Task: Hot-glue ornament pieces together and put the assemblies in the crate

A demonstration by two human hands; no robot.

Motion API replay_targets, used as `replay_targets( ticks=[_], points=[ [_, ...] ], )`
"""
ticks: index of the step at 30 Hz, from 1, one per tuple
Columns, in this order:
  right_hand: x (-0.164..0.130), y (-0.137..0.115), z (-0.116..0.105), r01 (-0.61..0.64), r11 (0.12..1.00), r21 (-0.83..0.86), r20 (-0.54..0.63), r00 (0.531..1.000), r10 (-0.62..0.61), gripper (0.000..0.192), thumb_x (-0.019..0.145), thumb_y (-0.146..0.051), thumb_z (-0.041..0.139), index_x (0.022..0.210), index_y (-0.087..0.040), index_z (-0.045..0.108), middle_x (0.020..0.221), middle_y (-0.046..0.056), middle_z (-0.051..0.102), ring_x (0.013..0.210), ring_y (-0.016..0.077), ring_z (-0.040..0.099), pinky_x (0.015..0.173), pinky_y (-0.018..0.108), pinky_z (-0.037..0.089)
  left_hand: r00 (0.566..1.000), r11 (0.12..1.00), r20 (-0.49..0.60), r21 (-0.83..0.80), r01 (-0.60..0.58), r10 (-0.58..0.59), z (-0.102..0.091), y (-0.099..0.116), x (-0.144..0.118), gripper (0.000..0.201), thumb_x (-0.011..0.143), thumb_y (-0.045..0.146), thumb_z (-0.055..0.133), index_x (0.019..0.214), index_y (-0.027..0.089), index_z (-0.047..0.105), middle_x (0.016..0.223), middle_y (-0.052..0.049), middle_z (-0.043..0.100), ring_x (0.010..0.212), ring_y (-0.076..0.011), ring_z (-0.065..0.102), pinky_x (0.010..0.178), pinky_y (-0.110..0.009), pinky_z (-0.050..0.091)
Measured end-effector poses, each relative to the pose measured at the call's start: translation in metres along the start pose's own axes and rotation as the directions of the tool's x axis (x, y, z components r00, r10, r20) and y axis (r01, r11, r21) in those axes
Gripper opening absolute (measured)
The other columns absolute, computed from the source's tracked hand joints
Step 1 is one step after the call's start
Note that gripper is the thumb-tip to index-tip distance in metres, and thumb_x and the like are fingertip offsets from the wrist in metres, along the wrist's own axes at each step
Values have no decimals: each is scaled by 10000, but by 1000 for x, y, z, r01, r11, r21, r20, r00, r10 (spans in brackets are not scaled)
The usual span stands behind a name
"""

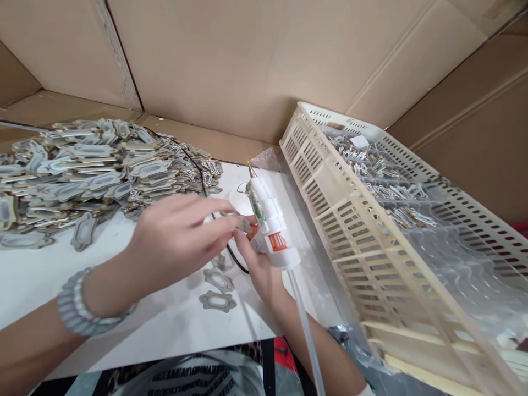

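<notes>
The left hand (173,239) pinched a small plaque (244,223); the right hand (259,264) just beside it gripped a glue gun (270,220) (nozzle up).

Brown cardboard walls (256,60) enclose a white table (33,275) under even light.

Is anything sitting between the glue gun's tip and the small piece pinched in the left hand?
Nothing visible. The right hand holds the glue gun; the left hand pinches the small piece beside the gun body. The tip points away from it.
</notes>
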State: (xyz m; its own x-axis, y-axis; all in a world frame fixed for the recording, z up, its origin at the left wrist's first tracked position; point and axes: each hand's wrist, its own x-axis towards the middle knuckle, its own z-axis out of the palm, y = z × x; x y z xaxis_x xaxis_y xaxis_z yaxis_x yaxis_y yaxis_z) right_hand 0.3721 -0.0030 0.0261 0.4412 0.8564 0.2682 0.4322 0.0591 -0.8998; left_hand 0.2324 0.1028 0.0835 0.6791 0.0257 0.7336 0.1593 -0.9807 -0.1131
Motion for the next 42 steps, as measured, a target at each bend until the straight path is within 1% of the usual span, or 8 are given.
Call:
replay_targets(
  ticks=[4,6,9,14,21,30,36,42],
  points=[
    [3,-5,-9,-107,978,179,16,994,106,376,831,-497,678,1058,-198,658,867,80,673,894,265,657,718,366,574,970,924,165,-309,224,-180,-13,-23,-4,219,973,433,581,1059,240,641,1186,-2,693,1006,-173,655,893,-313,507],
    [3,-6,-13,-135,969,209,117,987,112,391,804,-486,701,1072,-202,678,931,86,695,917,269,660,729,371,574,947,875,247,-386,291,-205,-15,-30,-6,340,975,531,530,1111,234,624,1169,1,701,1048,-168,669,886,-274,530],
    [4,-5,-16,-148,966,214,202,974,104,396,792,-482,710,1082,-212,696,964,83,703,882,258,658,707,370,571,933,826,290,-455,332,-215,-15,-33,-9,357,957,548,552,1121,237,617,1100,-10,729,989,-164,707,821,-246,569],
    [5,-5,-16,-135,967,215,252,965,79,345,775,-509,723,1005,-252,713,912,74,691,778,248,643,691,406,570,950,841,206,-448,304,-234,-9,-30,-15,312,939,547,584,1028,251,624,956,-31,742,840,-159,718,725,-245,590],
    [5,-8,-15,-127,969,211,315,947,56,309,781,-457,705,1019,-261,679,785,26,666,717,234,646,673,380,574,944,774,229,-543,325,-235,-6,-20,-20,187,941,434,627,999,258,641,895,-14,752,801,-147,723,695,-218,599],
    [6,-11,-15,-67,990,125,280,959,30,202,783,-438,660,720,-254,608,673,9,573,621,195,575,696,368,572,964,801,176,-538,264,-199,-5,-13,-25,82,971,283,592,1000,232,649,917,-15,765,831,-122,736,753,-179,601],
    [6,-15,-16,-113,979,168,313,948,55,216,782,-469,698,907,-294,690,694,1,613,586,195,549,590,348,550,990,852,117,-508,128,-80,-6,-12,-22,122,954,171,583,991,217,689,958,-62,765,803,-144,735,709,-218,619],
    [3,-7,-20,-148,970,191,244,965,99,402,779,-593,699,1037,-286,727,650,-4,588,593,191,551,562,330,519,976,878,58,-427,215,-211,-10,-12,-24,113,955,205,600,943,253,702,939,-7,766,799,-138,726,715,-240,617]
  ],
)
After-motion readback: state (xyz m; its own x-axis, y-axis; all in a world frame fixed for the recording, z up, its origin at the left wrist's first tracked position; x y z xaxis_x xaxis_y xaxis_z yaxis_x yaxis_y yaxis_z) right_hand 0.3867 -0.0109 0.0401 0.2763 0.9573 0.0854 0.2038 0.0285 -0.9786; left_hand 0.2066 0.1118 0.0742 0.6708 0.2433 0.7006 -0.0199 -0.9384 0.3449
